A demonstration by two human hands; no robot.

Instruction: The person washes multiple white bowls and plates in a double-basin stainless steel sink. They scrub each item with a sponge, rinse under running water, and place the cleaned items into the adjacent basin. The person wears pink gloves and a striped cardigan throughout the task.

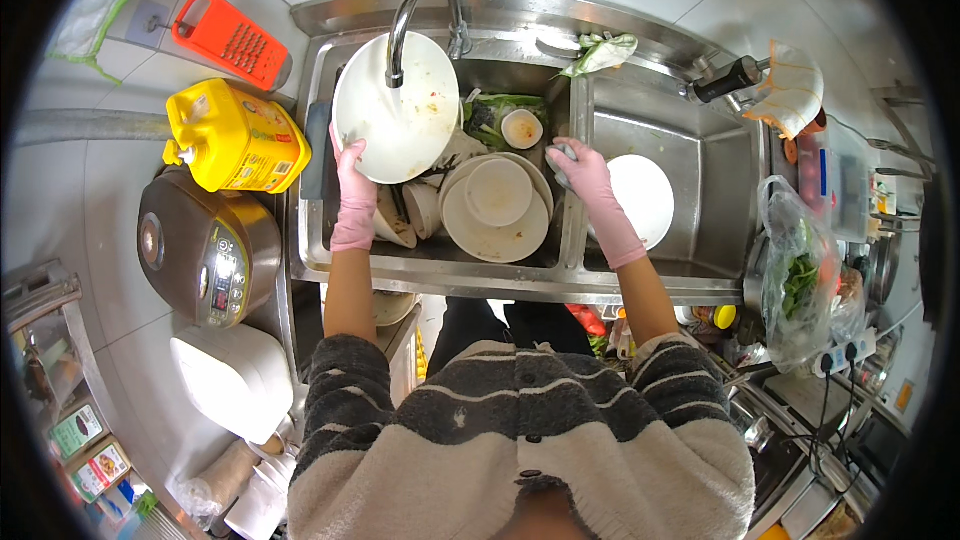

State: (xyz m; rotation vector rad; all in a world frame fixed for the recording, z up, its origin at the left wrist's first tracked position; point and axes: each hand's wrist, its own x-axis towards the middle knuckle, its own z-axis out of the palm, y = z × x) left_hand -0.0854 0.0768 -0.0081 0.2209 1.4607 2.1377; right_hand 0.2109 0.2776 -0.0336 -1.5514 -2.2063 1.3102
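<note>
Pink gloves cover both hands. My left hand (354, 187) grips the rim of a large white plate (401, 124), tilted under the faucet (394, 75); food bits cling to its face. In my right hand (583, 165) is a grey scrubbing pad (561, 163), held above the divider between the two basins. Below, the left basin holds stacked soiled plates (495, 234) with a bowl (499, 191) on top. A small stained dish (522, 129) rests near greens in a plastic bag (491, 111). Behind my right wrist, a white plate (641, 199) lies in the right basin.
Left of the sink stand a yellow detergent jug (236, 136) and a rice cooker (214, 247). An orange grater (229, 41) hangs above them. A cloth (606, 54) lies on the back ledge. At right are a bag of vegetables (801, 277) and a power strip (847, 356).
</note>
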